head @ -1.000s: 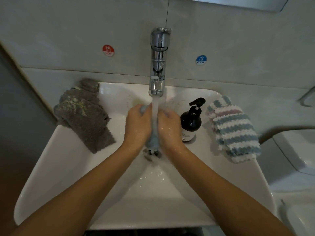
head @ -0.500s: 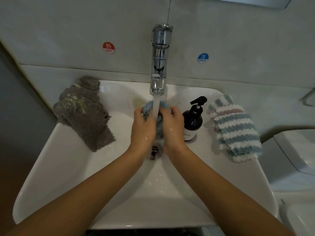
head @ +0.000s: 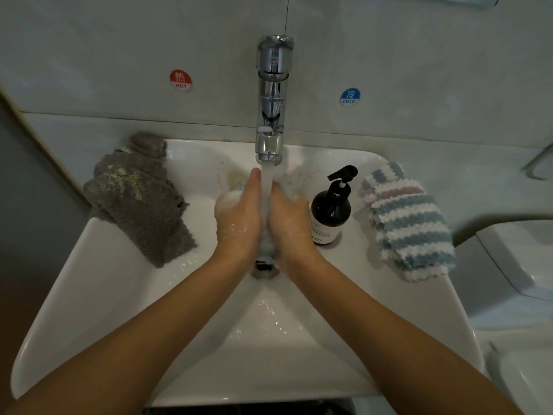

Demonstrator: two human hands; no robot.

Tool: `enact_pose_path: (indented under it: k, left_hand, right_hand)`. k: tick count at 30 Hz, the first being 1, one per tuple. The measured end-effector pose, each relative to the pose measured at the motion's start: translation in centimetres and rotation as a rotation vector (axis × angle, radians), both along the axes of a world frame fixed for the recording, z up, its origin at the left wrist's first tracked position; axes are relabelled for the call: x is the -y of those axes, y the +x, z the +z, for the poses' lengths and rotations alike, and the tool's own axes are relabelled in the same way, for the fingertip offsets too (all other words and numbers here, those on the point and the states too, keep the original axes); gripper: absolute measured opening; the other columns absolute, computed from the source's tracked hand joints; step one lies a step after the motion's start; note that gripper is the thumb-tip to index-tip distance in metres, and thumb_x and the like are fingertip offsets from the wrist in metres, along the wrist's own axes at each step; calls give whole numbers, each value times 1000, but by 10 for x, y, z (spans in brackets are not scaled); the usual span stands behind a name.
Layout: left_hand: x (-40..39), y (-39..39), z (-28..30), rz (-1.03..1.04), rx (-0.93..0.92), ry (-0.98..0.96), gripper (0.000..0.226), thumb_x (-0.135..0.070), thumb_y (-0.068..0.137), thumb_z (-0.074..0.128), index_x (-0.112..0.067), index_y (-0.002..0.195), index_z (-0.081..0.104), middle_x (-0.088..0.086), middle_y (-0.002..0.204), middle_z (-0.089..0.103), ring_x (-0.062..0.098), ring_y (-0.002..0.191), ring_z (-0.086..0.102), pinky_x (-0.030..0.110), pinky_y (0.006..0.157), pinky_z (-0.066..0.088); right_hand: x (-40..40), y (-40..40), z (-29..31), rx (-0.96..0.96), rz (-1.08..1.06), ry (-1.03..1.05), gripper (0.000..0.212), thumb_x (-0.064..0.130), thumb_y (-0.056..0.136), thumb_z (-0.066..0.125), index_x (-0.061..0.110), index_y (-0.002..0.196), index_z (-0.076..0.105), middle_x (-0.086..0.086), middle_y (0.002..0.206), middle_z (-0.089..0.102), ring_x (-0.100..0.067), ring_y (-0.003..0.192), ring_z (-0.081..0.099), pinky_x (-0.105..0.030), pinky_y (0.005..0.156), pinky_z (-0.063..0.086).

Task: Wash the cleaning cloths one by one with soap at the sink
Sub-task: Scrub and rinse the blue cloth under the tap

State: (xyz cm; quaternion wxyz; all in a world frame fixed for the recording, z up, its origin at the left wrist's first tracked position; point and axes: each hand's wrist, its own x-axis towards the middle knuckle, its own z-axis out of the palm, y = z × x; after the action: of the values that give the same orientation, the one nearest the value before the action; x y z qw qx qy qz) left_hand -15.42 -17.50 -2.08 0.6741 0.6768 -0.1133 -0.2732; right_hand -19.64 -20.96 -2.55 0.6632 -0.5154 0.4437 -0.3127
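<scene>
Since a moment ago both hands slid back under the stream, cloth now nearly hidden. Left hand (head: 239, 217) and right hand (head: 291, 221) press a blue cloth (head: 267, 245) between the palms below the faucet (head: 270, 115), likely rinsing soap out. Grip unclear. White sink (head: 119, 295): grey cloths (head: 140, 199) at the back-left corner, soap bottle (head: 330, 214) and striped cloth (head: 407, 226) along the right edge.

Two bare forearms, no sleeves; left hand (head: 238, 218) and right hand (head: 291, 221) wet, with soapy droplets.
</scene>
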Motion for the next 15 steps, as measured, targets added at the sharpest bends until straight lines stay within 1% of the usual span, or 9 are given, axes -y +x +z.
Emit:
enact_pose_path:
  k: [3,5,7,8,10,12,13,14,15]
  left_hand:
    - [-1,5,1,-33,23,1,40,-54,94,50,-21,82,70,1,80,73,14,74,70,31,69,55]
    - [-2,6,1,-71,78,-8,41,-49,96,49,-19,77,68,2,74,71,15,69,69,31,65,54]
    - [-4,6,0,-96,168,3,32,-40,98,51,-20,77,63,1,73,68,11,65,67,25,60,50]
    - [-4,5,-1,-96,195,2,24,-36,98,52,-21,82,60,-1,76,67,9,67,66,21,59,48]
    - [-5,3,-1,-93,182,-21,7,-30,98,54,-24,95,53,-6,85,63,4,75,64,12,55,47]
    - [-7,1,1,-105,152,-56,9,-24,98,54,-26,104,47,-10,89,59,1,79,61,7,53,46]
    - [-7,1,1,-118,152,-74,12,-20,98,54,-29,105,47,-12,89,59,0,81,61,7,56,48]
    - [-8,0,2,-136,156,-81,16,-17,98,53,-31,105,48,-13,91,59,1,83,61,10,62,51]
    - [-8,0,1,-161,157,-88,20,-14,98,53,-31,107,50,-12,93,61,3,86,63,17,69,54]
  right_hand:
    - [-1,1,6,-50,-24,-42,27,37,97,55,17,90,71,-7,86,74,-24,83,72,-45,82,59]
    - [-3,0,7,-55,-73,-52,29,32,98,54,8,93,70,-12,86,72,-28,83,70,-42,77,57]
    - [-5,-1,4,-42,-113,-75,29,26,96,54,1,91,67,-20,91,70,-36,88,67,-45,78,56]
    - [-6,-1,1,-32,-122,-78,29,27,95,54,2,90,67,-21,92,69,-38,90,66,-48,80,55]
    - [-5,-2,-1,-25,-113,-65,26,33,94,54,13,85,67,-18,91,70,-36,90,68,-54,85,55]
    - [-1,-3,-3,-7,-104,-50,23,36,95,55,20,83,66,-14,92,71,-31,91,69,-53,87,55]
    - [1,-4,-4,1,-113,-45,23,37,96,55,20,86,66,-13,93,71,-29,91,70,-51,88,56]
    - [3,-4,-5,1,-128,-47,24,38,97,54,19,91,67,-10,93,71,-26,91,70,-49,88,57]
    - [4,-5,-6,-3,-143,-56,25,39,98,54,19,95,67,-7,94,72,-23,91,70,-47,87,57]
